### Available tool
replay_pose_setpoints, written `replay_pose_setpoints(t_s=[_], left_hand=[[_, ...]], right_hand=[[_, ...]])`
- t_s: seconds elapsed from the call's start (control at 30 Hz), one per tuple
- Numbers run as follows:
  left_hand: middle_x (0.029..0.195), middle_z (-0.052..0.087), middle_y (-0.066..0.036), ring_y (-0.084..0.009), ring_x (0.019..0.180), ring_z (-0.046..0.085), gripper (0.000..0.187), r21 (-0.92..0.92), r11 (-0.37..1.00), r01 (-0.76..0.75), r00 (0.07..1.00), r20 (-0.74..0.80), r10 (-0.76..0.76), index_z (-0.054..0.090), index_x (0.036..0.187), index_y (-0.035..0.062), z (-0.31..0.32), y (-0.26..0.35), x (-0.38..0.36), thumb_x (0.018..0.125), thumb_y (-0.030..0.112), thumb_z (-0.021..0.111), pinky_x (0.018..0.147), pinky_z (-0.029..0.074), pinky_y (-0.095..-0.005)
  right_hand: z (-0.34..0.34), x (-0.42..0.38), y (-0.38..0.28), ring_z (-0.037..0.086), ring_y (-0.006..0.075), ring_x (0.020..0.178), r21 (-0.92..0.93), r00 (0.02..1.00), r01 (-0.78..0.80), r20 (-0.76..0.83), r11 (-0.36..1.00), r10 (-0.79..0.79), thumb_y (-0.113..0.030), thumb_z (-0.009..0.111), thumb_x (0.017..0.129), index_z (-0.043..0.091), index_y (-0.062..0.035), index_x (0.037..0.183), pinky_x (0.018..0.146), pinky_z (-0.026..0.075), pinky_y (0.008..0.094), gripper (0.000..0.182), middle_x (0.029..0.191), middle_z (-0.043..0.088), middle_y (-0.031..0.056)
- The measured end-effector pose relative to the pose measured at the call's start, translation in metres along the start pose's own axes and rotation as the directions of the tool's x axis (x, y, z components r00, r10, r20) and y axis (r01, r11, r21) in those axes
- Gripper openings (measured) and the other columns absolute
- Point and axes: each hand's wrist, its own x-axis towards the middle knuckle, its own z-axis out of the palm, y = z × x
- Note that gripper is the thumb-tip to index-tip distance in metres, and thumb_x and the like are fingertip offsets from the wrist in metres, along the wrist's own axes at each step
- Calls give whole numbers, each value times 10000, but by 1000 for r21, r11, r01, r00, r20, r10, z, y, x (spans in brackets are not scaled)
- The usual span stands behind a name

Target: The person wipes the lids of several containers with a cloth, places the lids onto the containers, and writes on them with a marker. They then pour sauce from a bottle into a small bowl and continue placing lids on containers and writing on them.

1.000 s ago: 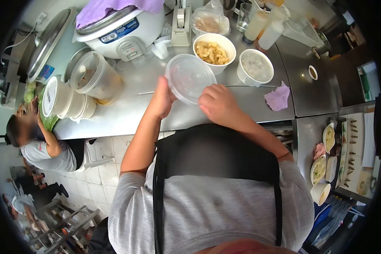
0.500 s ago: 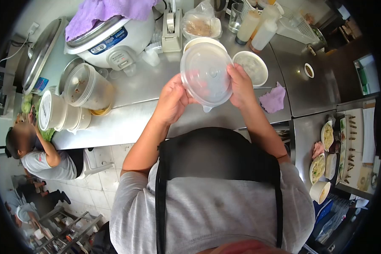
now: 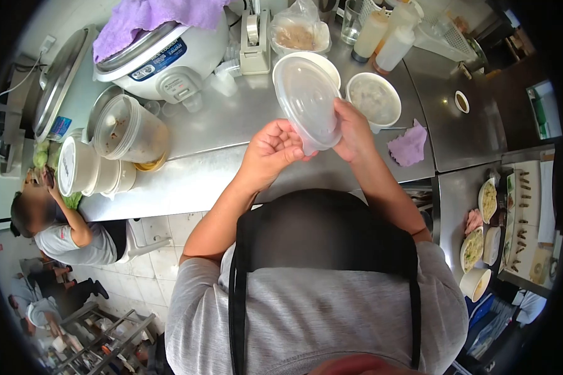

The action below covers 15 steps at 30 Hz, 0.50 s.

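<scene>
A round translucent plastic lid (image 3: pixel 303 94) is held up, tilted, over the steel counter. My right hand (image 3: pixel 355 132) grips its right edge, thumb on the near face. At the lower rim, by the small tab, the fingers of my left hand (image 3: pixel 274 150) are closed on the lid. Just behind it, partly hidden, stands a white round bowl (image 3: pixel 326 63). To the right sits a second white bowl (image 3: pixel 373 99) with a cloudy, see-through top; its contents cannot be made out.
A rice cooker (image 3: pixel 169 69) under a purple towel (image 3: pixel 150 25), a tape dispenser (image 3: pixel 254 47) and squeeze bottles (image 3: pixel 394 49) line the back. Stacked white tubs (image 3: pixel 84 165) and a clear tub (image 3: pixel 122 128) stand left. A purple cloth (image 3: pixel 408 144) lies right. Another person (image 3: pixel 75 234) sits at left.
The lid has turned from nearly face-on to a steeper tilt. My left hand has shifted from its left side down to the lower rim.
</scene>
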Motion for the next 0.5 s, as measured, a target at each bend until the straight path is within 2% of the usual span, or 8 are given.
replay_pose_setpoints(t_s=[0.03, 0.13, 0.23, 0.37, 0.5], left_hand=[[944, 549, -99, -183, 847, 555, 389, -3, 1000, -14, 1000, 2, 14, 436, 1010, 17, 0, -1, 0, 720, 189, 630, 697, 462, -303], [897, 533, -73, -156, 820, 541, 305, -56, 998, -26, 999, 39, 29, 434, 969, 32, -1, -3, 2, 719, 45, 607, 720, 450, -272], [901, 529, -73, -151, 820, 537, 307, -92, 995, -45, 997, 64, 51, 432, 966, 27, 2, 1, 2, 715, 35, 608, 737, 446, -270], [918, 526, -78, -158, 831, 536, 312, -53, 998, -26, 999, 25, 27, 431, 967, 21, 7, 6, 3, 711, 29, 610, 742, 446, -276], [925, 527, -81, -161, 836, 536, 315, -72, 997, -31, 999, 32, 33, 431, 968, 19, 8, 5, 3, 712, 42, 614, 743, 446, -280]], right_hand=[[-1, 1, 3, 513, 167, 860, 11, 1000, -26, -16, 1000, 26, -159, 394, 847, 446, 2, 1000, 768, 420, 312, 228, 943, 522, 91], [7, -1, 8, 523, 167, 846, -12, 996, -45, -74, 999, 44, -168, 362, 851, 461, 12, 996, 757, 426, 310, 252, 936, 530, 97], [10, -4, 8, 523, 170, 864, -11, 998, -29, -47, 1000, 29, -164, 364, 853, 449, 11, 1016, 766, 427, 313, 254, 958, 525, 98], [11, -4, 7, 523, 176, 878, -1, 1000, -8, -15, 1000, 8, -161, 366, 854, 434, 11, 1042, 774, 427, 319, 264, 983, 520, 100], [10, -4, 8, 518, 180, 887, 21, 999, -46, -20, 999, 46, -156, 367, 853, 433, 16, 1040, 781, 424, 324, 263, 987, 516, 106]])
